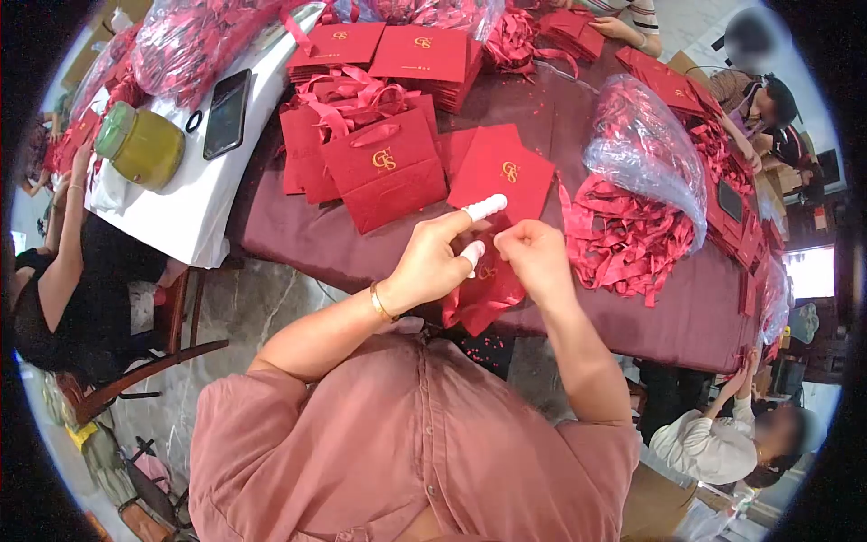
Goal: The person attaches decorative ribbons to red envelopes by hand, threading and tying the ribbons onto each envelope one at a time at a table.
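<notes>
My left hand [433, 257] is above the table's near edge, with white covers on its index finger and thumb. Those two fingertips are apart, and no object shows between them; its other fingers are partly hidden. Beside it, my right hand [537, 262] has thumb and fingers pinched together; whatever they may hold is too small to make out. Under both hands a red paper bag [483, 303] with a gold logo hangs toward the table edge, partly covered. Flat red paper bags [510, 172] lie just beyond, and upright bags with ribbon handles [384, 167] stand to their left.
A heap of red ribbons [623, 235] spills from a plastic bag [646, 154] on the right. Stacked red bags [420, 54] are at the back. On the white surface at left are a phone [228, 113] and a green-lidded jar [140, 144]. Other people work around the table.
</notes>
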The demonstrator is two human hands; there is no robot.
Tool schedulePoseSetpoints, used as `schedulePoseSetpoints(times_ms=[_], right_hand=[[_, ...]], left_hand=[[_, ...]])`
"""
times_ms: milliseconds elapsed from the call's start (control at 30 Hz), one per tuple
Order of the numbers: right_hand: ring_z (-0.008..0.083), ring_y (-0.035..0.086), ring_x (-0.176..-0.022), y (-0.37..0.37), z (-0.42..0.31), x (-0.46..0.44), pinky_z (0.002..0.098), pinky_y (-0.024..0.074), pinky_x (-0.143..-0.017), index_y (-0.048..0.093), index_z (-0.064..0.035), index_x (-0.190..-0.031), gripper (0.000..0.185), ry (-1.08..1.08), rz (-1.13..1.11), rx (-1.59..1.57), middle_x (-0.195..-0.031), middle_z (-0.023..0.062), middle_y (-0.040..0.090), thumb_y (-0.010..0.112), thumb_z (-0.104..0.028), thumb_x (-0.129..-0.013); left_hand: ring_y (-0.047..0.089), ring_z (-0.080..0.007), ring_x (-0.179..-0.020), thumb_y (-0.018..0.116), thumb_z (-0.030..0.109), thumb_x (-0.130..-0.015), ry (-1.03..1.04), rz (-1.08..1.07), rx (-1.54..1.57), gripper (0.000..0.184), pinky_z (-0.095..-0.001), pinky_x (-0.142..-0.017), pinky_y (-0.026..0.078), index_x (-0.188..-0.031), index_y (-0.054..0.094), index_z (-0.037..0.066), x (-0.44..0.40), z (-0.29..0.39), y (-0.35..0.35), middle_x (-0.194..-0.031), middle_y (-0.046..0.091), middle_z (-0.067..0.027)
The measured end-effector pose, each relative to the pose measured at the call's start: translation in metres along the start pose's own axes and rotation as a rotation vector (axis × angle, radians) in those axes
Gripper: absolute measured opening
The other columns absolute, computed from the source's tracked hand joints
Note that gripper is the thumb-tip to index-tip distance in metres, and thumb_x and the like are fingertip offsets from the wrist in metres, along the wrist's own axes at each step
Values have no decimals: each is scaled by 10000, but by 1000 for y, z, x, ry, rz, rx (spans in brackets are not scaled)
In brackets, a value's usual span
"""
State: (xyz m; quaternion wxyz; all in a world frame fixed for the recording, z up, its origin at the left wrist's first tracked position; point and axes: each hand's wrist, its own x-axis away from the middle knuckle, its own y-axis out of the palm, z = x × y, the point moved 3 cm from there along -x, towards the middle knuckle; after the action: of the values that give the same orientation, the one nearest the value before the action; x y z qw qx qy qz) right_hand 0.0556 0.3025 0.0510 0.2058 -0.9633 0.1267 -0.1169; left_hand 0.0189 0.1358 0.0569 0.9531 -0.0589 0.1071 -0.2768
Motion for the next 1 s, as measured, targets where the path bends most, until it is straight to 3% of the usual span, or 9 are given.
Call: schedulePoseSetpoints(times_ms=[33,67,167,233,300,333,667,900,1000], right_hand=[[268,661,-637,2,-5,4,376,492,-581,668,6,-785,126,-178,85,172,-701,182,647,674,-120,-787],[317,648,-641,4,-14,11,393,503,-587,626,3,-741,160,-455,189,280,-689,174,639,682,-138,-793],[351,640,-667,8,-23,18,413,510,-599,590,-3,-728,188,-615,227,604,-694,167,637,686,-149,-796],[345,657,-684,6,-25,15,421,515,-608,616,0,-758,169,-585,224,585,-700,173,646,687,-149,-792],[342,667,-678,1,-14,3,409,521,-611,650,-2,-780,158,-253,114,248,-706,182,658,693,-154,-784],[161,643,-629,0,-7,-1,326,495,-587,680,12,-797,143,-210,95,198,-682,135,670,710,-126,-774],[75,576,-633,0,3,3,259,461,-578,665,24,-798,131,-138,-32,106,-689,59,666,716,-97,-784],[261,676,-660,-8,-17,12,374,515,-608,654,-3,-781,150,-193,22,209,-721,152,677,706,-143,-779],[332,646,-653,-4,-29,24,422,506,-581,581,-13,-765,153,-543,121,368,-715,150,639,681,-123,-800]], left_hand=[[573,-58,-767,558,-89,-843,-37,-2,34,582,-235,-692,509,-1385,521,120,0,-1,0,-1044,677,-54],[580,-64,-785,555,-90,-844,-77,-5,67,573,-237,-700,511,-1380,525,112,1,-3,1,-1052,676,-54],[593,-76,-844,548,-98,-843,-90,14,121,571,-243,-714,515,-1372,534,117,1,-6,3,-1075,668,-56],[595,-80,-875,558,-96,-849,-112,14,122,576,-246,-726,516,-1382,522,118,3,-6,3,-1084,664,-61],[596,-84,-906,567,-94,-854,-134,15,122,582,-249,-737,518,-1392,509,119,2,-6,3,-1093,660,-66],[590,-84,-907,584,-87,-857,-180,9,137,592,-248,-734,515,-1404,493,121,1,-6,3,-1082,656,-66],[563,-70,-868,623,-74,-855,-350,-62,313,668,-212,-693,474,-1449,439,167,-2,-7,-4,-1010,632,-32],[566,-69,-877,621,-70,-863,-336,-77,331,652,-213,-701,477,-1447,441,160,3,0,-3,-1036,636,-32],[578,-68,-877,623,-74,-864,-228,-55,207,629,-225,-721,496,-1431,463,145,5,0,2,-1042,652,-31]])
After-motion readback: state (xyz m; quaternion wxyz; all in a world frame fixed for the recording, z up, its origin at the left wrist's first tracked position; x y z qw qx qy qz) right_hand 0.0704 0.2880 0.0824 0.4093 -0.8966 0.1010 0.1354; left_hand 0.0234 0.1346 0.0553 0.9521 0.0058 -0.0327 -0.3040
